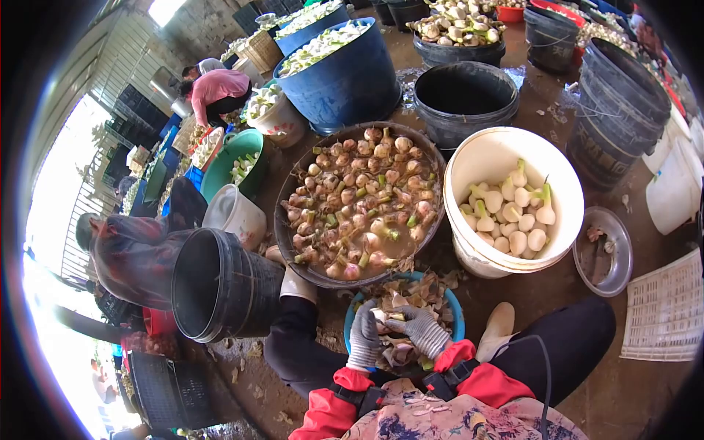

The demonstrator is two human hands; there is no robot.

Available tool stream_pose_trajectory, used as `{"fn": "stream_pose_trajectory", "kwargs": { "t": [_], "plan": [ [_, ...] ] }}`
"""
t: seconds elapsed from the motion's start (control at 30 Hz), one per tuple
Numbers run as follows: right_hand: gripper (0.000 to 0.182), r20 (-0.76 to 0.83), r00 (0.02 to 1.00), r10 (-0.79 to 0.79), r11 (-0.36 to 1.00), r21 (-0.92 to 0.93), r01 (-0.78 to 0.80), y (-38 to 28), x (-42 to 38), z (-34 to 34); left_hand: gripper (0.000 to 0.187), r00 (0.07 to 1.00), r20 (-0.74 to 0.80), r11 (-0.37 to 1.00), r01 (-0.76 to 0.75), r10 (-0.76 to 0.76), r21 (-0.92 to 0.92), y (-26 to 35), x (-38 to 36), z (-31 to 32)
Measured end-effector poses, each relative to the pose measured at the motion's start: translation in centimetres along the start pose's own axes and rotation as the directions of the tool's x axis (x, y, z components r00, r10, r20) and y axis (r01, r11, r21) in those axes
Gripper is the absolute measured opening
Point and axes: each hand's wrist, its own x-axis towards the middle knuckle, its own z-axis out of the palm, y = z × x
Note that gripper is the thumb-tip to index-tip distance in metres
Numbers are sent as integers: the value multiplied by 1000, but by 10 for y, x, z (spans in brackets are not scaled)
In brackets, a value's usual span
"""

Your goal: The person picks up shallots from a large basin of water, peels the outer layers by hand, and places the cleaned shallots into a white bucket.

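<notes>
Over a blue basin (459,312) heaped with dry peelings, my two gloved hands hold one garlic bulb (381,315) between them. My left hand (364,334) has its fingers closed on the bulb's left side. The fingers of my right hand (419,330) are closed around its right end. Just ahead sits a wide dark tub (284,220) of unpeeled garlic bulbs (367,194) in muddy water. To its right is a white bucket (469,242) with peeled white bulbs (513,213) that have short green stems.
A black bucket (246,286) lies tilted at left, near a seated person (139,257). An empty black tub (466,99) and a blue barrel (337,81) stand ahead. At right are a metal bowl (622,271) and a white crate (664,312). Another person (220,88) bends over farther back.
</notes>
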Motion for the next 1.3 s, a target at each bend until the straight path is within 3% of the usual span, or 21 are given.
{"fn": "stream_pose_trajectory", "kwargs": {
  "t": [0.03,0.1,0.13,0.23,0.3,0.33,0.43,0.5,0.57,0.63,0.67,0.7,0.77,0.8,0.87,0.9,0.97,1.03,1.13,1.23,1.3],
  "plan": [
    [27,-29,999,-28,994,-108,25,5,2,0,60,1000,0,1000,3,-3,-1,-3,5,-1],
    [25,-48,996,-75,986,-155,67,31,11,3,63,895,183,736,440,-407,-515,-2,23,-7],
    [26,-38,996,-86,982,-171,78,41,13,5,64,898,184,694,428,-400,-579,27,32,2],
    [28,-10,997,-83,962,-261,77,32,13,5,84,821,109,712,544,-560,-444,51,54,13],
    [30,-82,996,-22,986,-169,8,21,11,2,75,833,114,669,509,-541,-542,32,59,13],
    [30,-60,996,64,994,96,-58,18,10,-2,69,905,79,745,391,-417,-541,26,51,14],
    [32,-21,999,41,983,178,-36,15,7,-5,63,983,151,903,160,-107,-399,31,30,23],
    [29,25,999,23,1000,-21,-23,14,5,1,64,970,-6,944,-235,242,230,22,2,19],
    [27,76,997,3,974,-228,14,17,5,4,30,939,-176,954,280,-296,-110,23,5,15],
    [24,46,997,-58,936,-346,70,32,12,0,16,887,-102,747,311,-450,-588,24,13,0],
    [25,54,950,-306,860,-412,301,39,19,-13,14,892,-50,712,323,-449,-624,26,11,-10],
    [25,54,949,-309,860,-410,304,43,22,-24,15,883,-50,698,334,-467,-633,25,11,-19],
    [26,-301,953,-9,995,95,39,44,26,-40,18,861,36,595,381,-508,-708,31,5,-32],
    [26,-301,954,-5,994,98,37,39,25,-45,25,860,121,572,428,-495,-700,24,1,-41],
    [34,-247,969,-27,965,-260,-39,23,18,-48,30,823,147,532,479,-548,-698,31,-5,-44],
    [34,-245,969,-27,964,-263,-40,18,13,-40,35,783,178,487,528,-596,-696,33,-7,-44],
    [44,-99,951,-293,579,-810,94,12,5,-18,37,794,212,446,515,-569,-732,18,-14,-42],
    [52,-55,913,-405,596,-773,218,35,17,-12,36,957,30,821,264,-289,-506,12,-22,-30],
    [50,-27,946,-322,769,-590,245,9,0,7,31,910,8,731,338,-414,-593,6,-21,-16],
    [45,1,958,-287,658,-726,198,1,-1,18,24,873,-67,777,393,-484,-492,21,-21,-2],
    [45,-17,935,-355,600,-771,214,18,3,23,25,913,-165,928,370,-373,-48,29,-22,6]
  ]
}}
